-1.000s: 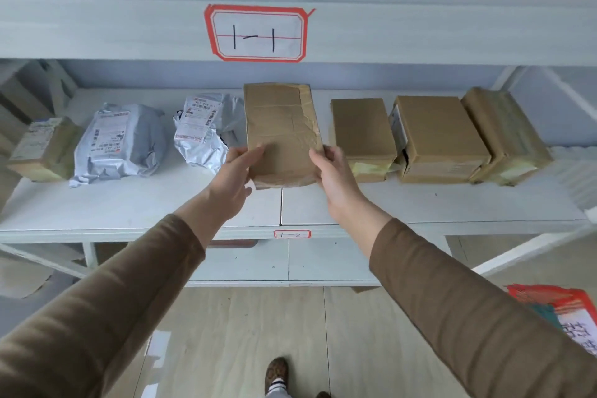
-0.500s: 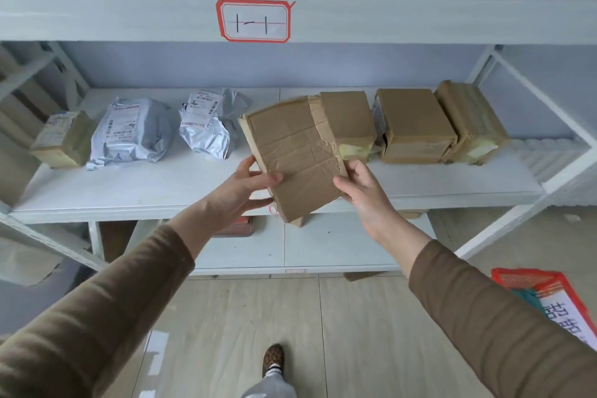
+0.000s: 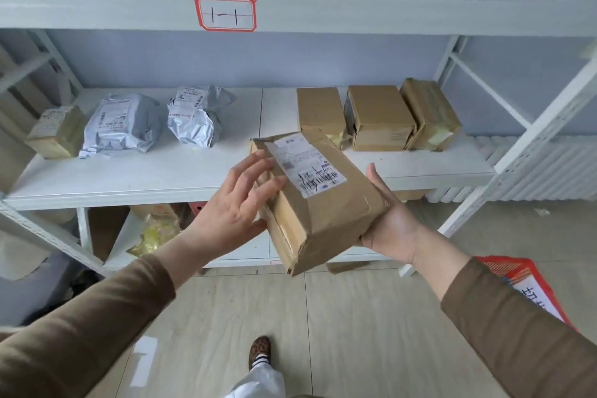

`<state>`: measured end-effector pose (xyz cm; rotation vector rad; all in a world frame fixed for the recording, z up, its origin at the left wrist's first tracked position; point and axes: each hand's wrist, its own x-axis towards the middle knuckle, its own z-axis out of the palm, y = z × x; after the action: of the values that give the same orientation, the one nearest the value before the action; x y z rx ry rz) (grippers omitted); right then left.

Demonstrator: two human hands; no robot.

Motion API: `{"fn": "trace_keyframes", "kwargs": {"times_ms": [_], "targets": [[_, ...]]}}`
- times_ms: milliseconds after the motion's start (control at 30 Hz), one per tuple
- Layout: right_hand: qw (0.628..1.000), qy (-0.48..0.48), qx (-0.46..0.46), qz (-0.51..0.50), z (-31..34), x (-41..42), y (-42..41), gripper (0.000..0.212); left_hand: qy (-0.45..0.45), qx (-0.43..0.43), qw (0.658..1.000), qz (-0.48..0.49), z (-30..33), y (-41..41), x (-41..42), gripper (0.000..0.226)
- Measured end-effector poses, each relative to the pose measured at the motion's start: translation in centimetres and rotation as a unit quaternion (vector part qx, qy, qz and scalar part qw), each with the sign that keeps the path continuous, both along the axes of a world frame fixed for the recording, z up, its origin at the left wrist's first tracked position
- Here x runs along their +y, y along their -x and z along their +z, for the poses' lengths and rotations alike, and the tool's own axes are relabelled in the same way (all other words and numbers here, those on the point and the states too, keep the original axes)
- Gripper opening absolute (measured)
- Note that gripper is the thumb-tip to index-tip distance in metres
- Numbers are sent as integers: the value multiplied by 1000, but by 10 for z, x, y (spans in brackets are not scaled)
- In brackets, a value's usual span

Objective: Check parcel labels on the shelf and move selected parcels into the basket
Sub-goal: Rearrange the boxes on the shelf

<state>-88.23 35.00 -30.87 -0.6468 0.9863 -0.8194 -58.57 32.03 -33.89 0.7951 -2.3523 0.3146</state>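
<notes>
A brown cardboard parcel [image 3: 326,210] is held in front of the white shelf [image 3: 161,178], tilted, with its white shipping label [image 3: 307,165] facing up. My right hand [image 3: 392,223] cups it from below on its right side. My left hand [image 3: 235,203] rests against its left side, fingers spread over the top edge. The red basket [image 3: 529,284] shows at the right edge on the floor, partly hidden by my right sleeve.
On the shelf lie two grey poly bags [image 3: 124,124] [image 3: 197,118], a small box [image 3: 56,132] at the left and three brown boxes [image 3: 378,116] at the right. The upper shelf carries a red-framed tag [image 3: 226,13]. My foot [image 3: 260,349] stands on the floor below.
The parcel was lifted off the shelf, drawn toward me and turned over, so its label now faces up. My right hand shifted underneath it.
</notes>
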Motion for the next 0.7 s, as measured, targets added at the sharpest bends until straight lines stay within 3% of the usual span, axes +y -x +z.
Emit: {"fn": "trace_keyframes", "kwargs": {"times_ms": [100,200,267,333,367,400,467,500,533,600,700], "targets": [[997,40,3,65,6,15,7,66,74,3,997,-19,-2,-2,6,66],[995,72,12,69,6,22,6,54,93,8,995,-16,-6,-4,9,79],[993,96,13,67,4,26,2,65,47,20,998,22,-5,-2,14,94],[990,127,22,50,2,28,-3,79,-109,96,986,76,-8,5,20,109],[989,143,31,36,0,28,-5,86,-225,174,954,91,-7,8,25,110],[987,154,40,22,-1,28,-6,90,-338,274,896,91,-5,13,30,103],[983,176,51,4,-7,27,-5,93,-510,455,727,63,-1,22,40,82],[981,188,52,2,-9,27,-5,90,-568,498,653,46,2,25,43,79],[979,196,52,0,-10,26,-4,85,-607,515,605,28,3,28,46,83],[977,204,64,13,-9,23,2,76,-628,498,598,10,5,33,50,99],[962,207,152,96,6,7,21,71,-562,474,677,42,13,30,41,115]]}}
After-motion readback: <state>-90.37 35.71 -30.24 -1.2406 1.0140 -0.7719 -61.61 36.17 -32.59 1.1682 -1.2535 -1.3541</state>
